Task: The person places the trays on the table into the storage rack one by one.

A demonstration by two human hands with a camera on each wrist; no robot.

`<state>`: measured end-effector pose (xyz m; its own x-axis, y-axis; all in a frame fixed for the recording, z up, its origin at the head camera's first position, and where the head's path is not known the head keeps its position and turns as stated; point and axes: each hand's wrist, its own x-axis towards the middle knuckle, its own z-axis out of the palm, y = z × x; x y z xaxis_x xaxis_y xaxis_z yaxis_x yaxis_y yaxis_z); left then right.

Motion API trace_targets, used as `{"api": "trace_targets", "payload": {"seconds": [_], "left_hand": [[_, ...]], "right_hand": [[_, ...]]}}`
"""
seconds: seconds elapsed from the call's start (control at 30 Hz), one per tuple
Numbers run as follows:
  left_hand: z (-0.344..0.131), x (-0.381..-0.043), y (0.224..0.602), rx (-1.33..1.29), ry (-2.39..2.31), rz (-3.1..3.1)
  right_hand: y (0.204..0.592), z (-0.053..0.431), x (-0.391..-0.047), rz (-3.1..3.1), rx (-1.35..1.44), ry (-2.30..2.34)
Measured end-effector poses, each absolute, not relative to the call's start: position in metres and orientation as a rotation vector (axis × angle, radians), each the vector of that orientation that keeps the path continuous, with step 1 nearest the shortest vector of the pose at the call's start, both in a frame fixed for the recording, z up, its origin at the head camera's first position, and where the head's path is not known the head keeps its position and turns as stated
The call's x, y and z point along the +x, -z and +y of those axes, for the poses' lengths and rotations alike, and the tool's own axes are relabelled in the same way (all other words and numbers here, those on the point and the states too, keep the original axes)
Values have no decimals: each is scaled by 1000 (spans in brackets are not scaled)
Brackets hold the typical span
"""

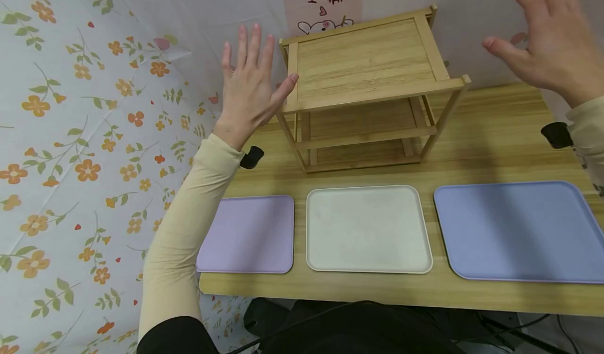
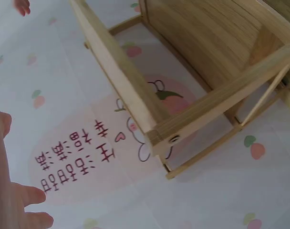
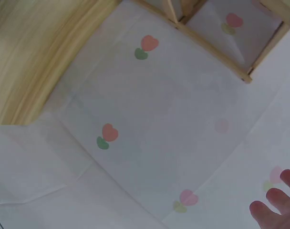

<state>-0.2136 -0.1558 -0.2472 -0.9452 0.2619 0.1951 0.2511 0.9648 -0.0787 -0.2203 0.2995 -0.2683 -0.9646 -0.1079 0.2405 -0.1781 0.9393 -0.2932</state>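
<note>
In the head view my left hand (image 1: 248, 89) is raised with spread, straight fingers at the left side of a wooden shelf rack (image 1: 363, 63). Its thumb overlaps the rack's top left corner in this view. My right hand (image 1: 561, 44) is held up at the upper right, away from the rack, thumb out to the side. Neither hand holds anything. The left wrist view has the rack (image 2: 221, 102) from close by, with fingertips of the left hand (image 2: 21, 200) at its left edge. Fingertips of the right hand (image 3: 278, 200) show low in the right wrist view.
A purple tray (image 1: 255, 233), a white tray (image 1: 368, 231) and a blue tray (image 1: 514, 231) lie in a row along the front of the wooden table (image 1: 358, 291). Behind the rack hangs a white printed cloth (image 1: 226, 2). Flowered cloth (image 1: 85, 133) covers the left side.
</note>
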Motion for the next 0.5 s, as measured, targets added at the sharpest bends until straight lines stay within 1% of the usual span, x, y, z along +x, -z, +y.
{"api": "trace_targets", "payload": {"seconds": [0.27,0.5], "left_hand": [[-167,-194,250,-395,138,-2810],[-192,-169,277,-360,393,-2684]], "right_hand": [[273,301,-208,-2746,267,-546],[291,311,-182,-2603,300,-704]]}}
